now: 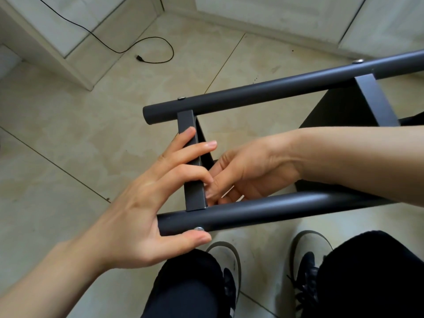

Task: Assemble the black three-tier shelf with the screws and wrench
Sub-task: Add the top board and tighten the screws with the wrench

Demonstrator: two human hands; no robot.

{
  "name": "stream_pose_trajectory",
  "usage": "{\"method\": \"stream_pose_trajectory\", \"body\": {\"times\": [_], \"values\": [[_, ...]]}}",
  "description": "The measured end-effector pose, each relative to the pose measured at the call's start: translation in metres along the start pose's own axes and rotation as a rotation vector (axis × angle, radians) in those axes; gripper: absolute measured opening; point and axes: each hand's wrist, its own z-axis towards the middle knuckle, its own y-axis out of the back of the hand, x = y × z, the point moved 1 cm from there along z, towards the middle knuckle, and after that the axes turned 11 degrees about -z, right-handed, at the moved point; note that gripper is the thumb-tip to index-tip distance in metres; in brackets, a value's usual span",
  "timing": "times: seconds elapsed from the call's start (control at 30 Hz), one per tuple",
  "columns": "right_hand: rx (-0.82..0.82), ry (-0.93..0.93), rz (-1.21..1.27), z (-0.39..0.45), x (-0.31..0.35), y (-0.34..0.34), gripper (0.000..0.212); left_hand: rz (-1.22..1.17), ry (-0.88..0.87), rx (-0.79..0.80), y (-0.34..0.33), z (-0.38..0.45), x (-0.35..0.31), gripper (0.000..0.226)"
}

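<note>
black shelf (275,90) crossbar under left hand (146,203) fingers, right hand (247,173) reaching beneath

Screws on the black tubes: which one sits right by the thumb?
The screw on the underside of the near tube, just above the left hand's thumb. The other two screws sit on the far tube.

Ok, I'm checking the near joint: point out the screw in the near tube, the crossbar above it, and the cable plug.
screw (198,228), head view, its silver head.
crossbar (194,198), head view, bare lower end.
cable plug (139,58), head view, plug tip.
</note>
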Motion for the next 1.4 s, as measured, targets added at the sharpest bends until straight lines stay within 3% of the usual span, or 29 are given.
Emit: {"method": "stream_pose_trajectory", "body": {"times": [0.53, 1.13, 1.4], "values": [[-0.069, 0.002, -0.074, 0.0005, -0.0023, -0.0041, 0.009, 0.002, -0.012, -0.008, -0.0028, -0.003, -0.0008, 0.048], [-0.12, -0.071, -0.113, 0.0057, -0.0025, -0.0077, 0.022, -0.012, -0.002, 0.0, -0.0026, -0.0023, -0.0008, 0.047], [-0.061, -0.037, -0.113, -0.0007, 0.0018, -0.0027, 0.019, -0.02, -0.002, 0.002, -0.0015, -0.0003, 0.0002, 0.047]]}}
